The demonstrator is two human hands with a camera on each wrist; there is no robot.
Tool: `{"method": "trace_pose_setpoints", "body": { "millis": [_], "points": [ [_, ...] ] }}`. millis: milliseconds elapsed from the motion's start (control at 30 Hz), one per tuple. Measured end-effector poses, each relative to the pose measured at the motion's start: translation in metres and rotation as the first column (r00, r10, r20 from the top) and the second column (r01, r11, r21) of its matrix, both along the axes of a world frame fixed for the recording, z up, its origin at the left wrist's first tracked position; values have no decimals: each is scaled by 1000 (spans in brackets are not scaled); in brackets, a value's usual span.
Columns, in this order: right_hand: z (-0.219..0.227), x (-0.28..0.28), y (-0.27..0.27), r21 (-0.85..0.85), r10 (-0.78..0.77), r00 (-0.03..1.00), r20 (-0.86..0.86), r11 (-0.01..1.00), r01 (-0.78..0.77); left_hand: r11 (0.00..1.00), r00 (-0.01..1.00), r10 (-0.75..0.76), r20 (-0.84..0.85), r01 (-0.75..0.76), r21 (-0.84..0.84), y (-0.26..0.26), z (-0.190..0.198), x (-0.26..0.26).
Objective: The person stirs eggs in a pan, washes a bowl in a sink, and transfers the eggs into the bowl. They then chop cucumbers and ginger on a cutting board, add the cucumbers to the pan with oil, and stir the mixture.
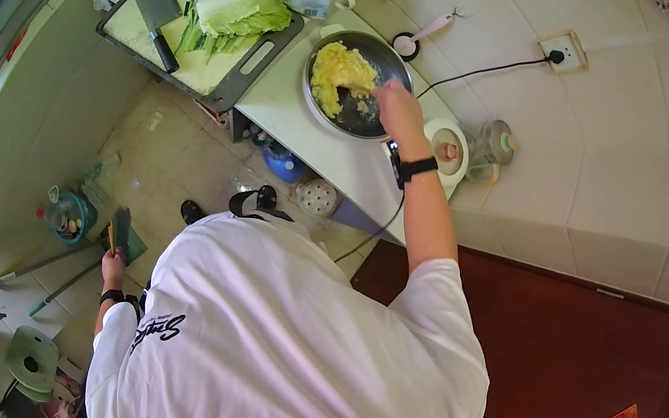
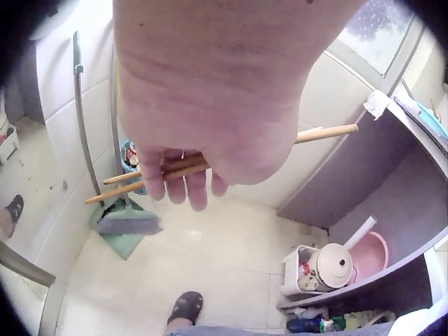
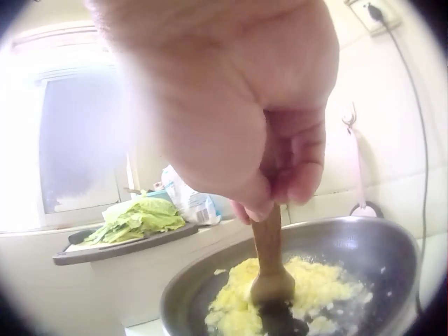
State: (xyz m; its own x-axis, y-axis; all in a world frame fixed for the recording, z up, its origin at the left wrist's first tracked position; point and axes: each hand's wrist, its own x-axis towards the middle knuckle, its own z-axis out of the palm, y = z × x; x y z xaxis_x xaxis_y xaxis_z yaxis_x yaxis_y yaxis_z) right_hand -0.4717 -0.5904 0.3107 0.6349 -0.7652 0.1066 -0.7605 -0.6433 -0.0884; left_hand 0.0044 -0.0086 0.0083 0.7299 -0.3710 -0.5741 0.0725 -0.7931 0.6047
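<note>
My right hand [image 1: 401,118] is over the dark frying pan [image 1: 371,129]. It grips a spatula by its wooden handle [image 3: 267,241], held nearly upright in the right wrist view. The spatula's dark lower end is down among yellow scrambled egg [image 1: 337,66], which covers the pan's left and upper part. Down at my side hangs my left hand [image 1: 113,268], far from the counter. Its fingers curl around a pair of wooden chopsticks [image 2: 327,134], which stick out on both sides of the palm in the left wrist view.
Left of the pan, a cutting board [image 1: 127,38] bears a cabbage [image 1: 240,6] and a cleaver [image 1: 156,7]. A power cord [image 1: 474,74] runs from the wall socket [image 1: 563,52] behind the pan. A glass jar [image 1: 497,141] stands to the right. A broom and dustpan [image 2: 126,231] are below the left hand.
</note>
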Motion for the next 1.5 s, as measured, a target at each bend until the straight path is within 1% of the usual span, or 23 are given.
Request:
{"method": "trace_pose_setpoints", "body": {
  "millis": [133,233,267,300,333,400,467,533,567,633,700,800,867,933,967,1033,1067,1133,1267,1333,1367,1467,1500],
  "points": [
    [14,-6,-22,-19,-26,998,53,999,27,993,996,88,-7,-88,-83,0,1,4],
    [49,-24,-3,41,-59,997,-49,997,61,991,994,93,-62,-98,-89,-9,13,2],
    [48,-33,1,44,-53,997,-55,998,55,993,996,84,-17,-85,-83,-15,22,-6],
    [40,-44,4,112,-34,997,-76,993,42,995,997,72,30,-69,-75,-17,29,-11],
    [33,-49,5,177,-15,996,-93,984,31,995,997,74,29,-72,-73,-14,23,-9],
    [20,-39,2,190,-3,996,-85,982,19,999,997,37,75,-34,-41,-10,7,-6],
    [16,-18,-14,16,-36,995,-97,999,38,1000,999,20,43,-20,-1,-8,5,-2],
    [10,-8,-33,4,-43,998,-48,999,43,999,1000,-11,10,11,43,-6,4,6],
    [10,-5,-40,-20,-23,1000,1,1000,23,1000,1000,8,-21,-8,-9,-6,3,9],
    [22,-7,-38,-6,-46,999,-11,999,46,997,998,32,-57,-35,-62,-14,13,9],
    [30,-14,-24,10,-64,997,-34,998,64,996,998,56,-2,-56,-66,-30,37,1],
    [36,-25,32,76,-42,999,-20,996,43,991,996,86,-6,-86,-107,-28,18,3],
    [24,-25,66,103,-41,999,7,994,40,995,997,78,-5,-78,-69,-24,16,-1],
    [1,-17,85,163,-84,994,73,984,71,1000,987,-1,159,1,-3,-21,8,-7],
    [-11,-8,84,164,-88,993,73,984,75,1000,987,-5,160,5,-1,-17,3,-7],
    [-32,11,66,-2,-178,957,228,983,183,997,998,-42,57,38,73,-5,-9,-3],
    [-36,15,55,0,-187,955,229,981,192,996,997,-52,58,47,75,1,-12,-3],
    [-40,24,29,-68,-164,944,286,979,190,1000,1000,-26,18,26,-4,6,-13,1],
    [-26,10,0,-60,-211,926,314,969,241,998,998,55,-6,-55,-26,-3,-4,6],
    [-18,-3,-4,-12,-271,881,388,954,299,998,997,63,-45,-64,-26,-16,19,1],
    [-13,-11,-3,15,-257,893,370,962,271,992,995,58,-81,-67,-109,-10,6,6],
    [2,-36,8,83,-193,942,273,981,177,993,998,70,-7,-70,-96,-21,7,2],
    [7,-42,14,109,-213,946,246,975,191,993,998,70,-9,-70,-95,-22,5,0]
  ]
}}
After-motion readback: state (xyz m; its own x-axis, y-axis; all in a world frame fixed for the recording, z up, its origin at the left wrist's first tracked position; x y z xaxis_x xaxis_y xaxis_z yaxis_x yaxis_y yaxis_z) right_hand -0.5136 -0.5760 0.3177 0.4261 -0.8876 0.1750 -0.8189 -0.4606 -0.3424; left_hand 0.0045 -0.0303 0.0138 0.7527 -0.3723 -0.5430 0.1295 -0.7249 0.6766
